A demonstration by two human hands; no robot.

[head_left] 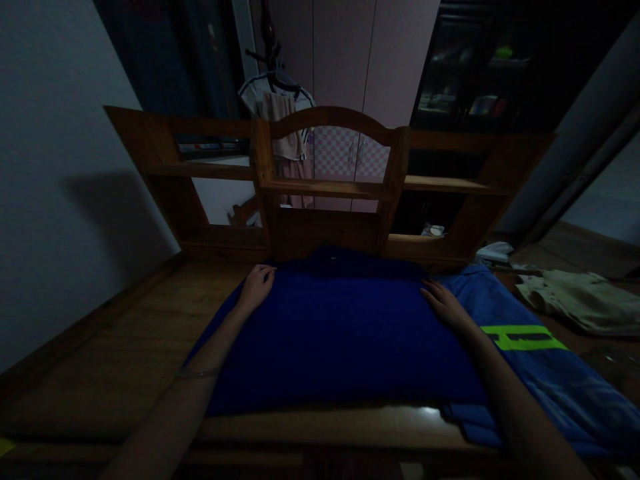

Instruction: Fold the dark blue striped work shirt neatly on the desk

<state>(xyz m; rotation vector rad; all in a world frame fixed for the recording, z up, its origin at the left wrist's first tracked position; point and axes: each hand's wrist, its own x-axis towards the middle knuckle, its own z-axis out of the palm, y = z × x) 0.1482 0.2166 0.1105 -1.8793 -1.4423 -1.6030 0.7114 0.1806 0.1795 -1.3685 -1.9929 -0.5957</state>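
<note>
A dark blue shirt (345, 340) lies spread on the wooden bed boards, its collar end (335, 257) toward the headboard. At the shirt's upper left corner, my left hand (257, 287) has its fingers bent together on the cloth edge, thumb close to the fingertips. Over on the upper right corner rests my right hand (444, 303), palm down, fingers stretched out and slightly apart on the fabric. Dim light makes the shirt's folds hard to make out. A thin bracelet circles my left wrist.
Beyond the shirt stands a wooden headboard (325, 190) with open shelves. To the right lies a lighter blue cloth (540, 373) with a yellow-green stripe, and past it a pale cloth (580, 300). A wall (75, 200) borders the left side. Clothes hang on a coat stand (280, 100) behind.
</note>
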